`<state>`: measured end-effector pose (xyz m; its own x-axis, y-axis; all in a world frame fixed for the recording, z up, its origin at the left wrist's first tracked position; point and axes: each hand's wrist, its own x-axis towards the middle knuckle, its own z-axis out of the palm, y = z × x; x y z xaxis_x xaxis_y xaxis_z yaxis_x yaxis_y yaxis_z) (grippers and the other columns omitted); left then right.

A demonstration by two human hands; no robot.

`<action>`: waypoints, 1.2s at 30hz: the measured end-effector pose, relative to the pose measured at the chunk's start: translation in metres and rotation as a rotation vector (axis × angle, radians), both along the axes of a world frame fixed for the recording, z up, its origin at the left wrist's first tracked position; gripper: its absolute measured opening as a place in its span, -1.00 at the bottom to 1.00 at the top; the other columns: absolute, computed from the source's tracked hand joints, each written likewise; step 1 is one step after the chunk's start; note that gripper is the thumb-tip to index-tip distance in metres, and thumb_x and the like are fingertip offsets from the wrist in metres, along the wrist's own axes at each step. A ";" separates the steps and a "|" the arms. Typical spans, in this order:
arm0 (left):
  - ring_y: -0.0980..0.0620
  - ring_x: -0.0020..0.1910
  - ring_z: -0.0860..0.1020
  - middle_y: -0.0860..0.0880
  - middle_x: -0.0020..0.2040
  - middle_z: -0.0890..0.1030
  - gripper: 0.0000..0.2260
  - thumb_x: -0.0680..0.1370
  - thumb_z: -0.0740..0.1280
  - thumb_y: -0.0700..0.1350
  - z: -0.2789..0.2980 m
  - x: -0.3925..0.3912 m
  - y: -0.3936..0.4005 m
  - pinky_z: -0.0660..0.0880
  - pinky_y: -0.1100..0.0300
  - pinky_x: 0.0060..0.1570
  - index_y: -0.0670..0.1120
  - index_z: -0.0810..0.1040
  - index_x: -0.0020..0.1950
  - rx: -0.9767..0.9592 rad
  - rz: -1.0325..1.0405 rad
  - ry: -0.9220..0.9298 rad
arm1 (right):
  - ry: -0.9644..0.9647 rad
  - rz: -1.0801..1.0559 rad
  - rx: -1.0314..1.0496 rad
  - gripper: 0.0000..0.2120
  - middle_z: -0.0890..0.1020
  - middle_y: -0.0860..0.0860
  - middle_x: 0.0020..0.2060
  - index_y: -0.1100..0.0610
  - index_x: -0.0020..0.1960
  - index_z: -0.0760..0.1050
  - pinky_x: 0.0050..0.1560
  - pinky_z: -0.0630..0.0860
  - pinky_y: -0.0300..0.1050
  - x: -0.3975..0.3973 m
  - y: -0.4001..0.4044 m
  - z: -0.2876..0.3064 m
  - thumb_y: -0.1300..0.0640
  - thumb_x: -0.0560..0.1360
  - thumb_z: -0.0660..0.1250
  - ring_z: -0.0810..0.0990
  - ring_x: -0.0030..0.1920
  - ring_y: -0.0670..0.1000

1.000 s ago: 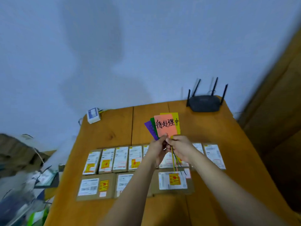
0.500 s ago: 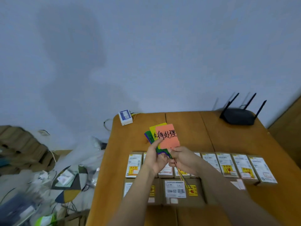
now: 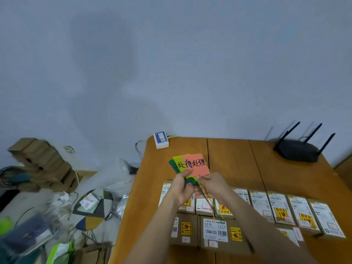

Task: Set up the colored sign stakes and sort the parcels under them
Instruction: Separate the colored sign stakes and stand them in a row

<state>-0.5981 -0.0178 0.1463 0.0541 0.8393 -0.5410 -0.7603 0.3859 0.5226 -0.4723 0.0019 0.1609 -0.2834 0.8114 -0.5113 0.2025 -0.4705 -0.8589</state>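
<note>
I've slid the orange sign (image 3: 198, 164) right off the yellow one (image 3: 179, 164), which showed less half a second ago. My left hand (image 3: 183, 188) pinches the fanned signs; my right hand (image 3: 213, 184) pinches the orange one's stake, above the parcels (image 3: 279, 206) lying in rows on the table (image 3: 228, 155). I judge the orange one nearly free for planting; nothing's planted yet.

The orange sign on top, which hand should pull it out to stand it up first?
Probably the right hand. It already pinches under the orange sign, beside the thin stakes. The left hand grips the fanned yellow sign and the green and purple ones behind, so it is better placed to steady the bundle.
</note>
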 end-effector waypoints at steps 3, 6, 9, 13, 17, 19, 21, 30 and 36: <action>-0.20 0.01 0.60 -0.28 0.07 0.63 -0.75 0.63 0.16 -0.29 0.000 -0.005 0.015 0.53 -0.07 0.09 -0.27 0.46 0.28 -0.006 0.101 0.012 | -0.047 -0.023 0.117 -0.87 0.66 0.29 -0.15 0.35 -0.06 0.62 -0.34 0.67 -0.07 -0.002 0.009 -0.007 0.29 0.56 0.34 0.66 -0.29 0.17; -0.19 0.00 0.62 -0.27 0.05 0.66 -0.77 0.63 0.19 -0.26 -0.001 -0.014 0.024 0.53 -0.07 0.12 -0.26 0.49 0.26 0.022 0.136 -0.020 | 0.084 -0.071 0.000 -0.98 0.68 0.31 -0.09 0.28 -0.08 0.59 -0.17 0.69 0.02 -0.011 0.021 -0.009 0.35 0.52 0.38 0.70 -0.22 0.19; -0.14 -0.09 0.64 -0.23 0.00 0.69 -0.82 0.62 0.24 -0.20 -0.004 -0.025 0.029 0.56 0.01 -0.03 -0.22 0.54 0.17 0.053 0.113 -0.048 | 0.132 -0.125 -0.050 -0.94 0.69 0.29 -0.10 0.31 -0.02 0.58 -0.23 0.68 -0.04 -0.026 0.033 -0.011 0.38 0.51 0.38 0.69 -0.22 0.14; -0.03 -0.37 0.45 -0.18 -0.16 0.59 -0.76 0.57 0.35 -0.07 -0.019 -0.049 0.042 0.40 0.13 -0.45 -0.19 0.62 0.14 0.057 0.045 0.010 | 0.133 -0.226 -0.050 -0.86 0.66 0.29 -0.07 0.39 0.07 0.57 -0.24 0.68 -0.07 -0.057 0.046 -0.024 0.40 0.52 0.36 0.66 -0.22 0.13; 0.08 -0.49 0.28 -0.03 -0.40 0.25 -0.79 0.54 0.41 -0.15 -0.040 -0.073 0.057 0.39 0.21 -0.47 -0.21 0.60 0.12 0.012 0.053 0.009 | 0.039 -0.283 -0.001 -0.89 0.65 0.17 -0.13 0.22 -0.11 0.60 -0.01 0.66 0.09 -0.090 0.060 -0.037 0.37 0.53 0.35 0.66 -0.14 0.14; 0.11 -0.50 0.29 -0.04 -0.39 0.28 -0.85 0.55 0.37 -0.24 -0.051 -0.083 0.067 0.38 0.26 -0.47 -0.22 0.53 0.10 -0.044 0.078 0.071 | -0.015 -0.296 0.018 -0.82 0.68 0.20 -0.18 0.18 -0.20 0.61 -0.02 0.65 0.09 -0.108 0.068 -0.044 0.35 0.54 0.34 0.67 -0.17 0.15; 0.13 -0.48 0.34 -0.06 -0.35 0.43 -0.87 0.58 0.33 -0.27 -0.060 -0.091 0.081 0.37 0.30 -0.46 -0.22 0.53 0.12 -0.104 0.076 0.114 | -0.090 -0.313 0.042 -0.88 0.70 0.21 -0.15 0.22 -0.13 0.66 -0.07 0.65 0.03 -0.125 0.081 -0.053 0.32 0.52 0.36 0.68 -0.16 0.15; -0.03 -0.21 0.62 -0.16 -0.15 0.66 -0.91 0.55 0.38 -0.24 -0.097 -0.128 0.164 0.59 0.13 -0.09 -0.23 0.60 0.02 -0.180 0.180 0.161 | -0.021 -0.584 -0.151 -0.91 0.71 0.15 -0.16 0.15 -0.20 0.64 -0.02 0.66 0.09 -0.185 0.156 -0.095 0.28 0.47 0.45 0.70 -0.12 0.15; 0.04 -0.39 0.64 -0.12 -0.09 0.69 -0.83 0.59 0.33 -0.13 -0.126 -0.165 0.213 0.63 0.06 -0.20 -0.23 0.58 0.04 -0.231 0.176 0.290 | 0.011 -0.673 -0.226 -0.97 0.66 0.15 -0.25 0.25 -0.12 0.61 -0.09 0.65 0.00 -0.192 0.219 -0.126 0.30 0.50 0.42 0.64 -0.27 0.07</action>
